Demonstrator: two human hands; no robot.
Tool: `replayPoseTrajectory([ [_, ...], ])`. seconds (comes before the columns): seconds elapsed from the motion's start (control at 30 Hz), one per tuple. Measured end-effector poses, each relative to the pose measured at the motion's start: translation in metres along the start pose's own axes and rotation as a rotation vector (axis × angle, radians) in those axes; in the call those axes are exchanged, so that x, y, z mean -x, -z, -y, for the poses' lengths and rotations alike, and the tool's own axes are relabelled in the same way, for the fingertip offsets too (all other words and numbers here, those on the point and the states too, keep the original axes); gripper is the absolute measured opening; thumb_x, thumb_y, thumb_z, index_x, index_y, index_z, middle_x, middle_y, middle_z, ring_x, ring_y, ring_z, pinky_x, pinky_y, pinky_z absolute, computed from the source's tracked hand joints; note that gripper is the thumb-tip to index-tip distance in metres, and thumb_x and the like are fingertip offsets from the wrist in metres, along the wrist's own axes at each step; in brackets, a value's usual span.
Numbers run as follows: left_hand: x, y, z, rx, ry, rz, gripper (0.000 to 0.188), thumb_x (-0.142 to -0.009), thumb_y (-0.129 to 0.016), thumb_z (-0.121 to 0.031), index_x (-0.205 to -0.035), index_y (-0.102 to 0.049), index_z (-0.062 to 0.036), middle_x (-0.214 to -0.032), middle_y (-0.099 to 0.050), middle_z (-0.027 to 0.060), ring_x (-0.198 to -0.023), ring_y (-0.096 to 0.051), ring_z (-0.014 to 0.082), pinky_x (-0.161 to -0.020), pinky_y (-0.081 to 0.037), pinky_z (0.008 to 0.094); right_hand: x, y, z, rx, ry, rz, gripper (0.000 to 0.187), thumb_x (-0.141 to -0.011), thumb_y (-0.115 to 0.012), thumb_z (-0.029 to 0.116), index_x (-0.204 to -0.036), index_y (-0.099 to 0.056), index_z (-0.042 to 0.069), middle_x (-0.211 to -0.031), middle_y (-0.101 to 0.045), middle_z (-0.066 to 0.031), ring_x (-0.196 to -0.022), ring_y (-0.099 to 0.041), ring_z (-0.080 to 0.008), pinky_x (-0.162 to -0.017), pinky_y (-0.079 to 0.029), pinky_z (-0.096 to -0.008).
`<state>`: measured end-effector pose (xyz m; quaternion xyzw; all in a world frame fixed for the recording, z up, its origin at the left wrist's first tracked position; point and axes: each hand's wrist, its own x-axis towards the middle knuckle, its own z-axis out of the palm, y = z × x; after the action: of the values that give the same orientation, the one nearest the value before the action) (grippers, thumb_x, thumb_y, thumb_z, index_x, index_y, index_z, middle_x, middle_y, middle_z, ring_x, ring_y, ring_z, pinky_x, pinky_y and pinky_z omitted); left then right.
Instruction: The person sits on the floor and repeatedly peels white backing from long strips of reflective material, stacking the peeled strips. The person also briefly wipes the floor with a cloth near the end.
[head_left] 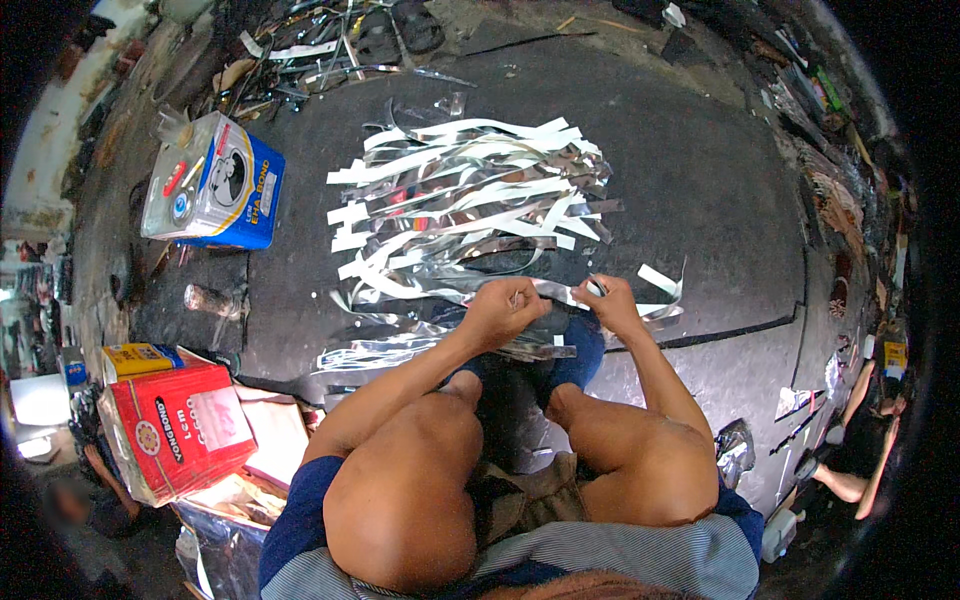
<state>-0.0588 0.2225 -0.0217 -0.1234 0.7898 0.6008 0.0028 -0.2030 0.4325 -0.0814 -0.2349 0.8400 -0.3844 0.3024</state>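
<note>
A thin, flexible strip (561, 293), flat, pale and shiny, is stretched between the hands, its long axis running from left to right with a slight dip toward the right. Both hands are drawn in with bent fingers: the left hand (507, 310), knuckles up, pinches the strip at thumb and forefinger, and the right hand (610, 300) grips it just beside, with a small dark piece at its fingertips too unclear to identify. The forearms slant inward over the bare knees (400, 480).

Beyond the hands, mostly ahead of the left one, lies a loose pile of strips (470, 195), glossy white and mirror-like silver, curling and overlapping, most pointing sideways. Narrower silvery strips (370, 355) lie left of the left hand. All rest on a dark, matte floor sheet (700, 180). Farther left and ahead stands a boxy blue-and-white can (235, 195); left and nearer the body sits a red cardboard box (180, 425).
</note>
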Motion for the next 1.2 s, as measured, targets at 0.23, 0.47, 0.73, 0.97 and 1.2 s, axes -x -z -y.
replayPoseTrajectory([
  [0.23,-0.015,0.005,-0.031,0.121,-0.077,-0.063,0.036,-0.08,-0.072,-0.033,-0.072,-0.056,-0.0019,-0.059,-0.05,0.0062,-0.058,-0.043,0.0117,-0.053,-0.038,0.0307,0.027,0.007,0.126,-0.987,-0.201,0.159,0.014,-0.086,-0.065,0.011,-0.095,-0.058,0.003,-0.065,-0.048,0.0037,-0.05,-0.038,-0.0031,-0.043,-0.029,-0.018],
  [0.47,-0.01,0.019,-0.053,0.04,-0.086,-0.061,0.041,-0.082,-0.071,-0.033,-0.066,-0.051,-0.0014,-0.056,-0.048,0.0079,-0.057,-0.041,0.0106,-0.05,-0.037,0.0296,0.032,0.001,0.143,-1.12,-0.098,0.274,0.011,-0.09,-0.061,0.017,-0.092,-0.057,0.007,-0.066,-0.05,0.0031,-0.05,-0.038,-0.0039,-0.043,-0.029,-0.0201],
  [0.73,-0.011,0.026,-0.075,0.114,-0.235,-0.053,0.03,-0.091,-0.059,-0.029,-0.078,-0.056,-0.0027,-0.064,-0.052,0.0034,-0.061,-0.042,0.0099,-0.056,-0.039,0.0281,0.027,0.009,0.15,-1.382,-0.069,0.345,0.012,-0.093,-0.055,0.018,-0.095,-0.056,0.006,-0.076,-0.051,0.0011,-0.055,-0.037,-0.0048,-0.046,-0.03,-0.02],
  [0.97,-0.002,0.116,-0.046,0.618,0.285,-0.625,0.027,-0.088,-0.055,-0.031,-0.099,-0.057,-0.0064,-0.078,-0.057,0.0053,-0.06,-0.052,0.0106,-0.049,-0.042,0.0226,-0.01,0.068,0.101,-1.686,-0.12,-0.427,0.02,-0.094,-0.049,0.021,-0.101,-0.054,0.003,-0.09,-0.059,-0.0101,-0.086,-0.057,-0.023,-0.078,-0.048,-0.0388],
  [1.2,0.111,0.325,0.112,1.037,0.152,-1.206,0.011,-0.087,-0.054,-0.014,-0.08,-0.055,-0.0059,-0.067,-0.048,0.0021,-0.052,-0.041,0.0089,-0.045,-0.034,0.0203,-0.016,0.225,-0.139,-1.558,-0.119,-1.08,0.036,-0.096,-0.029,0.017,-0.104,-0.054,-0.008,-0.099,-0.056,-0.0219,-0.096,-0.056,-0.0344,-0.092,-0.046,-0.05],
])
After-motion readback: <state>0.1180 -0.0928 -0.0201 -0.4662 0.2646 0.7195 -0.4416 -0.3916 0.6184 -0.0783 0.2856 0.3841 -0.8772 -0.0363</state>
